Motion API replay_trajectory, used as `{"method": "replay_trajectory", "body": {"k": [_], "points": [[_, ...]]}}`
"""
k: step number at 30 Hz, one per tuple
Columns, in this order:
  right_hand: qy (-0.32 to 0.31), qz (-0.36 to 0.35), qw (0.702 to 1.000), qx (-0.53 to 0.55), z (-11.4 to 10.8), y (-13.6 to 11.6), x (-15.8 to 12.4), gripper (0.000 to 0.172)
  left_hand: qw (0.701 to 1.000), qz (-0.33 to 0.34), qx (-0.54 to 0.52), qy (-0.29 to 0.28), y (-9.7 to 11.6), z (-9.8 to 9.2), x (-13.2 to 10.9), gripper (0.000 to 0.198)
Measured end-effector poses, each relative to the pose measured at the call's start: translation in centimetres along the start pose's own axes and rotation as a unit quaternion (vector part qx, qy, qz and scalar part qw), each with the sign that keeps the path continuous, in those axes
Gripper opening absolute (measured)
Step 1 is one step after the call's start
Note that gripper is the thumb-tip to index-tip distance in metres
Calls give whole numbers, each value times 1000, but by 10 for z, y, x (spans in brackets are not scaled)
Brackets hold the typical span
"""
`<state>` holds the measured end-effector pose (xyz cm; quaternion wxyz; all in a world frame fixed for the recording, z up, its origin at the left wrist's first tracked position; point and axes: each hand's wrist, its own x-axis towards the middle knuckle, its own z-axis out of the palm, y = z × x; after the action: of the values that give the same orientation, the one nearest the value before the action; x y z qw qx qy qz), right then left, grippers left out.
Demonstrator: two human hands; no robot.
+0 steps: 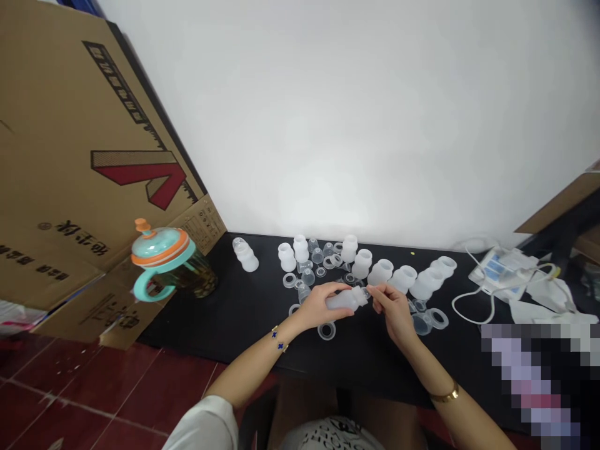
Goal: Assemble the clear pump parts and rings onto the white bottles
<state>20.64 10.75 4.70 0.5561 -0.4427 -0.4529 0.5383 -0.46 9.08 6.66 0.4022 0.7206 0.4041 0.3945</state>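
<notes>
My left hand (316,305) is wrapped round a white baby bottle (341,300), which lies tilted with its neck to the right. At that neck, the fingertips of my right hand (392,306) pinch a small clear bottle nipple (364,292); its far part is hidden by the fingers. Around my hands are loose translucent rings (327,330), clear domed caps (308,277) and other small clear parts. Several open-topped white bottles (363,264) stand behind them. To the far left, a bottle with a clear cap (246,256) leans over on the table.
A jug with a turquoise lid (162,244) and dark contents stands at the left, beside a large cardboard box (60,144). A white cable (473,315) and plastic packets (504,272) lie at the right of the black table (225,331). A white wall (328,125) rises behind.
</notes>
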Motion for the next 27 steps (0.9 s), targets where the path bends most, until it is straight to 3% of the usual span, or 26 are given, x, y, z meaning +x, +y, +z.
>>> {"method": "replay_trajectory", "body": {"k": [9, 18, 27], "points": [[2, -8, 1000, -17, 0, 0, 0, 34, 1000, 14, 16, 14, -1, 0, 0, 53], [-51, -2, 999, -6, 2, -2, 0, 30, 987, -90, -130, -23, -9, -2, 1, 59], [-107, 1, 994, 5, 3, -3, -2, 28, 963, -120, -238, -36, -10, -2, 4, 56]]}}
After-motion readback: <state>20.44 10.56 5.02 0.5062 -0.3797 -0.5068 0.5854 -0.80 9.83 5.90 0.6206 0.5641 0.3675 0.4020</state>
